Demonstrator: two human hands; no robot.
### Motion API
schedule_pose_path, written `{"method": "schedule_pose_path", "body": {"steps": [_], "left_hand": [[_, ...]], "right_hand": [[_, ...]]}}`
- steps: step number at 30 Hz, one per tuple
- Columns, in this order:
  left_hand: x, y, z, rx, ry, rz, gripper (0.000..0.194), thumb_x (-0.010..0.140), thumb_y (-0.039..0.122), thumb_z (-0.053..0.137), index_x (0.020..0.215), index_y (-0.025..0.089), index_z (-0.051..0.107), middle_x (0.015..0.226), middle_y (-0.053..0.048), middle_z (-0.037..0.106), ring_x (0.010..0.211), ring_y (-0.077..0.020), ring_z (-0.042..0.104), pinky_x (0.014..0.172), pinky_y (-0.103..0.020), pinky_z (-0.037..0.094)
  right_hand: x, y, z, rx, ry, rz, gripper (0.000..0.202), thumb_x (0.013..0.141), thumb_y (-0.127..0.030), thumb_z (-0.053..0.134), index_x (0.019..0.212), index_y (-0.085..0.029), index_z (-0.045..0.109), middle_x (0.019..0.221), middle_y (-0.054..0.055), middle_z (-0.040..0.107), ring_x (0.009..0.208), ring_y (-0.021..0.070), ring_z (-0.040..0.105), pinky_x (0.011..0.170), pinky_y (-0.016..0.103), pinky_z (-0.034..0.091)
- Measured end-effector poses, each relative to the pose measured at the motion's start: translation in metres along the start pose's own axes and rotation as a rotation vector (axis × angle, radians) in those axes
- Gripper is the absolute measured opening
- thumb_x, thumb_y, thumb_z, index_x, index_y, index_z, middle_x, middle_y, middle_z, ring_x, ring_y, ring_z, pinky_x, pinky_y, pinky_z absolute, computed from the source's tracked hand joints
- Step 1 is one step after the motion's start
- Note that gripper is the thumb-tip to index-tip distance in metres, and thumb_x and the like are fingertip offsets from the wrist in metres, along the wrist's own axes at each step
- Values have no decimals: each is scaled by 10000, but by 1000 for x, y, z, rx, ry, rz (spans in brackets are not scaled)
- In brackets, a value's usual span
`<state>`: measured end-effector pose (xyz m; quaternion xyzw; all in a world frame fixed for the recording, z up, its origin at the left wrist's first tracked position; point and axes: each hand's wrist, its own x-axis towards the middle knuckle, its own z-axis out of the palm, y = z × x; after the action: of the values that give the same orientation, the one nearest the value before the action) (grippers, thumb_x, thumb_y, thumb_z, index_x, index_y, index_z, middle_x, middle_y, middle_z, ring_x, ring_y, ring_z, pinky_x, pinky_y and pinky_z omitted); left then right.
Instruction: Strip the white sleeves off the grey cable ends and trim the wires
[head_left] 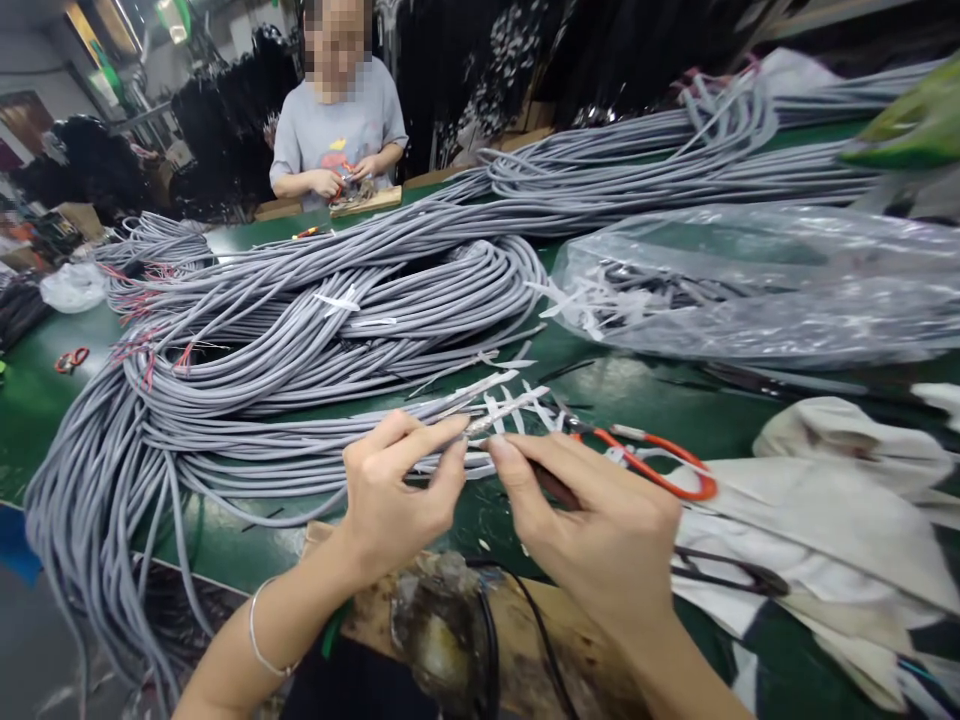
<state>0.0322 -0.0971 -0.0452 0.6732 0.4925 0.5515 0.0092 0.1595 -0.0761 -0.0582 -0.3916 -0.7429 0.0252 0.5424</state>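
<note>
Between the thumb and forefinger of my left hand [405,485] is the end of a grey cable, where a silvery braided strand [480,425] shows. My right hand [592,520] is closed in a pinch right beside that end, its fingertips almost meeting those of the left. Something dark lies under its curled fingers, too hidden to name. Just beyond the fingers are loose white strips [514,408]. Orange-handled scissors [701,485] rest behind my right hand, their blades toward the cable ends. Many grey cables [285,455] run off leftward from my hands.
A looped bundle of grey cables [450,290] spans the green table [630,390]. Clear plastic bags [787,290] lie to the right, above white cloth [832,500]. A stained wooden board [540,640] with a black cord is below my hands. Across the table a person [337,130] works.
</note>
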Motion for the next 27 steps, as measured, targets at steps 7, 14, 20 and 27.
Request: {"method": "schedule_pose_path", "body": {"steps": [7,14,20,27], "left_hand": [[-2,1,1,9,-22,2,143,774,115,596,839,97,722,625,-27,626,503,-74,512,485,-172,454],[-1,5,0,45,-78,-54,182,779,127,566,852,91,728,594,-21,608,463,-70,482,443,-172,425],[1,3,-2,18,-111,-53,186,793,148,573,895,130,728,628,-19,637,496,-78,524,479,-178,442],[-1,0,1,197,-5,134,130,793,160,597,790,148,726,602,-12,661,473,-92,554,475,-203,436]], "right_hand": [[0,-3,0,180,-76,214,216,859,-205,523,660,-169,598,489,-26,546,402,87,497,367,199,369],[-6,-8,2,-70,82,-89,106,820,-93,564,738,-154,592,555,9,616,460,95,533,485,222,412],[-3,-7,4,7,54,-6,128,833,-112,543,719,-149,587,543,0,583,436,78,502,452,198,408],[-2,-6,1,88,-17,112,175,846,-165,535,684,-159,598,535,-2,584,437,91,530,411,192,412]]}}
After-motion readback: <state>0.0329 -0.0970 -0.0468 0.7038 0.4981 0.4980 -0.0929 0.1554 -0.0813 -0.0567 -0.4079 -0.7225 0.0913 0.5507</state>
